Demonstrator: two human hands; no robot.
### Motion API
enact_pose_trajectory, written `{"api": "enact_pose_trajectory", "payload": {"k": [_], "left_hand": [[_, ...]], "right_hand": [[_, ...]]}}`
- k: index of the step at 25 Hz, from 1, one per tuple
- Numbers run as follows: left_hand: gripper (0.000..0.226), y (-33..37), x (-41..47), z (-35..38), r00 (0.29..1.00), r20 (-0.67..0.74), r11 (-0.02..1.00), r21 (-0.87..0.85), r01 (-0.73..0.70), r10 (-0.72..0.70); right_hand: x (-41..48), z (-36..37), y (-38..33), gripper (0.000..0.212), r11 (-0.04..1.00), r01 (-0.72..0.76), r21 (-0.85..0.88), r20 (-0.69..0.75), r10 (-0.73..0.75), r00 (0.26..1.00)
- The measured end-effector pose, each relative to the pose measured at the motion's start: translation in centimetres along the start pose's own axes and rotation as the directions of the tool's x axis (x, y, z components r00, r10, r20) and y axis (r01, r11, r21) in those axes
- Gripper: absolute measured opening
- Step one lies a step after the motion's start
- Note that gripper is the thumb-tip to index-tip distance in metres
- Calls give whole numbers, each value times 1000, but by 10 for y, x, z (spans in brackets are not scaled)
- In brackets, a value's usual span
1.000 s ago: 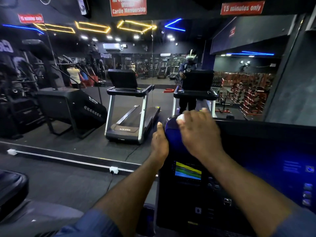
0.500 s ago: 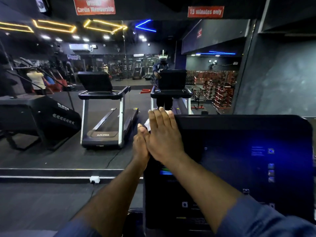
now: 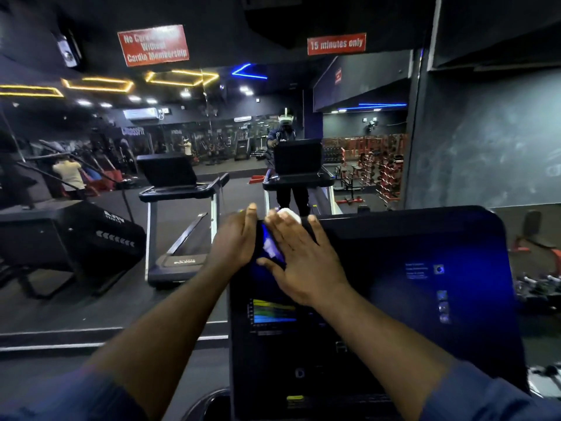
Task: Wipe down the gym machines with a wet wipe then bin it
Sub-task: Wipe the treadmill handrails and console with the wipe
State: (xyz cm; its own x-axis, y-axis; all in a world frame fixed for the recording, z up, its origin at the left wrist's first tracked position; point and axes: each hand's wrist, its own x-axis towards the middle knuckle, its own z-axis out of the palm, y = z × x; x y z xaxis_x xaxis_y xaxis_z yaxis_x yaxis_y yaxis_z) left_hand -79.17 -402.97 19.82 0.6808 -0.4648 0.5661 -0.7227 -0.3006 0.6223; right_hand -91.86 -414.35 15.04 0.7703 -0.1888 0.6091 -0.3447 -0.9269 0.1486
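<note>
So, I am in the wiping step. My right hand (image 3: 303,262) lies flat, fingers straight and slightly spread, pressing the wet wipe (image 3: 288,214) onto the treadmill console (image 3: 425,268) at its top-left corner, about eleven o'clock on the panel. The wipe shows white past my fingertips, at twelve o'clock from that hand. My left hand (image 3: 233,238), at nine o'clock from the right, rests along the console's left edge with fingers extended, bracing it and holding nothing I can see. I judge the next move calls for a steady, flat-palmed sweep toward three o'clock, keeping pressure on the wipe. No bin is in view.
</note>
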Motion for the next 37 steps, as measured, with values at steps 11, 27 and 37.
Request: {"api": "enact_pose_trajectory", "payload": {"k": [11,27,37], "left_hand": [[53,87,24,45,899,433,823,535,-192,-72],[81,180,24,150,853,516,839,498,-221,-82],[45,236,11,208,813,579,878,355,-321,64]], "right_hand": [[-53,-4,107,96,974,-192,118,-13,195,981],[-113,-22,288,75,954,-297,30,-60,298,953],[-207,12,277,94,915,-386,117,-100,398,912]]}}
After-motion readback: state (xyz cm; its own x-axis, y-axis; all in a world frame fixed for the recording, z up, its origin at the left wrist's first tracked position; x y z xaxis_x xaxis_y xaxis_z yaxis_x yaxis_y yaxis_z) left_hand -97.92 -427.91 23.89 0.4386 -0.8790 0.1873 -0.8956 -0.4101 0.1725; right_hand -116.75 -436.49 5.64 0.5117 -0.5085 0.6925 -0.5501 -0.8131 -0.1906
